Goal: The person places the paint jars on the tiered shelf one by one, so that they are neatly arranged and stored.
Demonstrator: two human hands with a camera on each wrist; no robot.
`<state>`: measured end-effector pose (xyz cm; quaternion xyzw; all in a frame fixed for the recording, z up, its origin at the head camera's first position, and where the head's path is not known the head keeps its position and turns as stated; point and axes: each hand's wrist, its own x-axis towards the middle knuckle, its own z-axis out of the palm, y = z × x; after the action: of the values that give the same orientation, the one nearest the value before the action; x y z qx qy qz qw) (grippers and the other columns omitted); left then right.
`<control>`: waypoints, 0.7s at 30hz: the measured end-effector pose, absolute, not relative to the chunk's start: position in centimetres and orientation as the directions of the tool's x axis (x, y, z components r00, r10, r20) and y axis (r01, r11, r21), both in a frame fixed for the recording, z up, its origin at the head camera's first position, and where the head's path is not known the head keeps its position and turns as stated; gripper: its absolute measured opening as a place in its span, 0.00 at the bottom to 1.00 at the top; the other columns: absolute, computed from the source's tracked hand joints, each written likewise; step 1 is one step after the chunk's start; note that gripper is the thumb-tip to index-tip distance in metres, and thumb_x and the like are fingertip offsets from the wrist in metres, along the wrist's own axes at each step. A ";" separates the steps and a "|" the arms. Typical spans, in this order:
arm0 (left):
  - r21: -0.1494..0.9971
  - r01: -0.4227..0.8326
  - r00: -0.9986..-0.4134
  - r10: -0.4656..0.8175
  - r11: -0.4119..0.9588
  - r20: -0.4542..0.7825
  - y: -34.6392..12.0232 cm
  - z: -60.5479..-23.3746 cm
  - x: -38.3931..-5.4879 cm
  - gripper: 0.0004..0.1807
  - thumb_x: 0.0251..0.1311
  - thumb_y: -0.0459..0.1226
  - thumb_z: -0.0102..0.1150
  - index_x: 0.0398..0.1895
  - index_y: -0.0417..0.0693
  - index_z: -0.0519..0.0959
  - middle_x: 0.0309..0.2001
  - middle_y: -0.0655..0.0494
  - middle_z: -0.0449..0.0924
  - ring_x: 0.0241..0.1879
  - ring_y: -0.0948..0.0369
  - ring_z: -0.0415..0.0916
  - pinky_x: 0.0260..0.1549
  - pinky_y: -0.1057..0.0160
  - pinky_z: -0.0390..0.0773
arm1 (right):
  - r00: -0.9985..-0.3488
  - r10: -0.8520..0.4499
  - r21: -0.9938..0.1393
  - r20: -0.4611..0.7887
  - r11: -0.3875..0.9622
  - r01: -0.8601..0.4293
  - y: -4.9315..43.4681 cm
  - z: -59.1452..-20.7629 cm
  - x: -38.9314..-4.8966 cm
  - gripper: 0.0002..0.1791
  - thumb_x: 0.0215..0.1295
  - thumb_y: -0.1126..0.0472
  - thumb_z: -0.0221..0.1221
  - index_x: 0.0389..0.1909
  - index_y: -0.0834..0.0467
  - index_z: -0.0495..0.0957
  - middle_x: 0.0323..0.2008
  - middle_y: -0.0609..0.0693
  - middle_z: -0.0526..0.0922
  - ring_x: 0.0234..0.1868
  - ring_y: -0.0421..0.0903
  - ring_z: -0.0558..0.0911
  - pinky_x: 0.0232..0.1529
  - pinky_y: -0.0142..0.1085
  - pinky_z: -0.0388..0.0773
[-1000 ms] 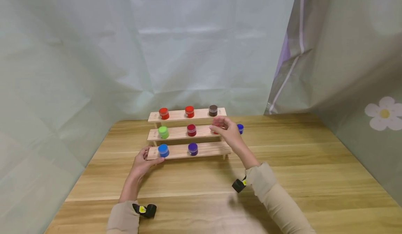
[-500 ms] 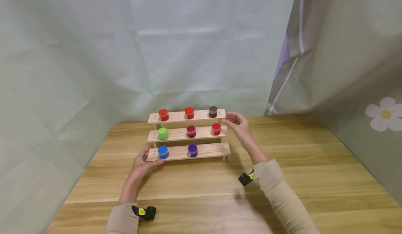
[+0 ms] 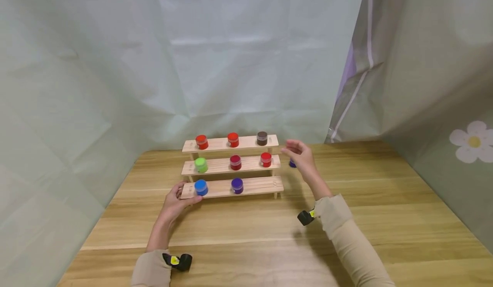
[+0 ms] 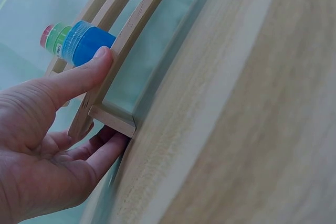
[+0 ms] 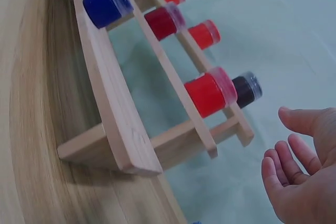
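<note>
A three-tier wooden display rack [image 3: 260,185] holds small paint jars. My left hand [image 3: 173,201] grips the left end of its lowest tier, thumb on the front edge beside the blue jar [image 4: 89,45] and fingers curled around the end and leg. A purple-blue jar [image 3: 237,186] stands mid-way along that tier. On the middle tier are a green jar [image 3: 201,165], a dark red jar [image 3: 236,162] and a red jar [image 3: 265,159]. My right hand [image 3: 302,156] hovers right of the rack, fingers loosely bent, holding nothing. Partly hidden behind it is another blue jar [image 3: 292,164].
Along the top tier stand two orange-red jars [image 3: 233,140] and a black-brown jar [image 3: 262,138]. The rack rests on a wood-grain table [image 3: 239,244], near its back edge. Pale hanging sheets [image 3: 246,64] enclose the back and sides.
My right hand has drawn away rightward from the red jar on the middle tier, leaving it standing there. My left hand keeps its grip on the rack.
</note>
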<state>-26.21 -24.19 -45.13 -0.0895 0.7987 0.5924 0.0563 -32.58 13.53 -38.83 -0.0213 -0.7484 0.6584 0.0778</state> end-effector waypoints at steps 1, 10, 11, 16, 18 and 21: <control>0.935 -0.209 -0.978 -0.076 0.285 -0.195 -24.2 -45.1 -26.2 0.53 0.55 0.39 0.70 0.76 0.39 0.46 0.71 0.36 0.54 0.68 0.44 0.56 0.70 0.44 0.60 | -0.986 0.138 -0.988 0.089 0.135 -0.070 13.6 -38.9 -32.7 0.24 0.65 0.62 0.61 0.60 0.64 0.71 0.61 0.62 0.75 0.58 0.50 0.75 0.56 0.29 0.73; 0.936 -0.201 -0.980 -0.074 0.290 -0.187 -24.1 -45.2 -26.1 0.52 0.54 0.39 0.70 0.75 0.39 0.48 0.70 0.36 0.56 0.67 0.44 0.58 0.67 0.46 0.62 | -0.979 0.175 -0.983 0.106 0.167 -0.077 15.0 -40.1 -33.5 0.25 0.65 0.63 0.62 0.61 0.67 0.70 0.60 0.65 0.75 0.52 0.43 0.76 0.51 0.24 0.72; 0.936 -0.201 -0.979 -0.075 0.289 -0.188 -24.1 -45.3 -26.1 0.52 0.54 0.38 0.70 0.75 0.39 0.48 0.70 0.36 0.56 0.67 0.44 0.58 0.67 0.46 0.62 | -0.978 0.182 -0.982 0.107 0.175 -0.075 15.1 -40.2 -33.5 0.25 0.64 0.63 0.62 0.61 0.66 0.70 0.60 0.65 0.75 0.51 0.43 0.76 0.50 0.23 0.72; 0.936 -0.204 -0.979 -0.078 0.287 -0.189 -24.1 -45.2 -26.1 0.52 0.54 0.38 0.70 0.75 0.39 0.47 0.70 0.36 0.56 0.67 0.44 0.57 0.68 0.45 0.62 | -0.975 0.196 -0.979 0.107 0.189 -0.070 15.7 -41.0 -33.9 0.24 0.64 0.64 0.61 0.60 0.67 0.71 0.60 0.66 0.74 0.52 0.45 0.75 0.46 0.19 0.71; 0.937 -0.204 -0.979 -0.077 0.285 -0.189 -24.1 -45.1 -26.1 0.52 0.54 0.38 0.70 0.76 0.39 0.47 0.70 0.35 0.55 0.67 0.44 0.57 0.68 0.45 0.61 | -0.973 0.204 -0.979 0.112 0.190 -0.073 15.9 -41.4 -34.1 0.24 0.64 0.65 0.62 0.60 0.68 0.71 0.60 0.66 0.74 0.53 0.46 0.76 0.46 0.18 0.72; 0.937 -0.204 -0.979 -0.078 0.285 -0.190 -24.1 -45.1 -26.0 0.52 0.54 0.38 0.70 0.76 0.39 0.47 0.70 0.35 0.56 0.67 0.44 0.57 0.68 0.46 0.62 | -0.971 0.208 -0.975 0.115 0.208 -0.071 16.2 -42.0 -34.2 0.24 0.64 0.66 0.62 0.60 0.68 0.71 0.60 0.66 0.75 0.55 0.50 0.76 0.50 0.22 0.72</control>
<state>-26.01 -24.09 -45.09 -0.0884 0.7997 0.5914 0.0533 -34.24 16.20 -41.98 -0.0442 -0.7692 0.6277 0.1111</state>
